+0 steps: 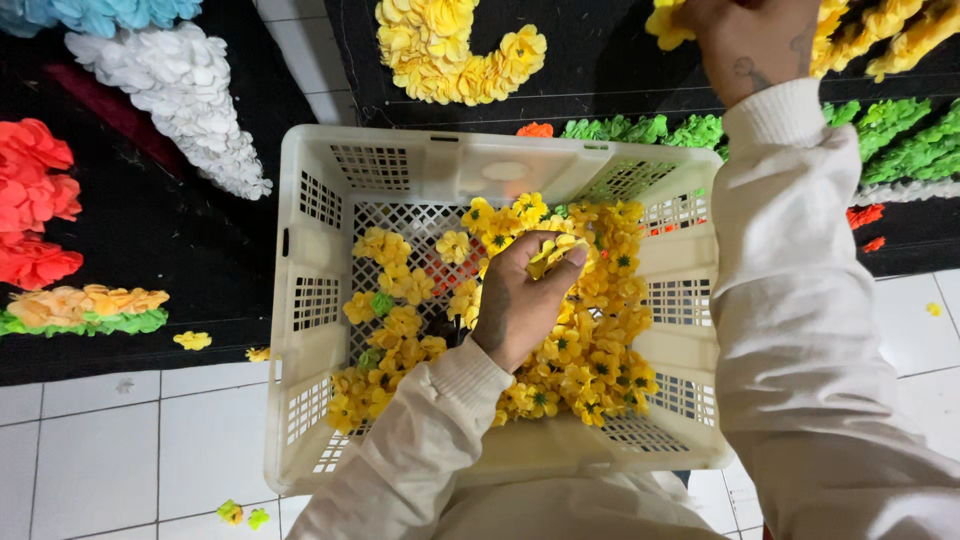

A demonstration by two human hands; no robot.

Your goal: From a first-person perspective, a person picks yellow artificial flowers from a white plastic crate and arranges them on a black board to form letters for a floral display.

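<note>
A white plastic crate stands in front of me on the tiled floor, partly filled with several small yellow paper flowers. My left hand is inside the crate, fingers pinched on a yellow flower. My right hand reaches far up to the black board, pressing on a strip of yellow flowers at the top right. Both arms wear cream sleeves.
Black boards carry flower shapes: a yellow curve, a white cone, red clusters, green bands, blue at the top left. Loose flowers lie on the white tiles.
</note>
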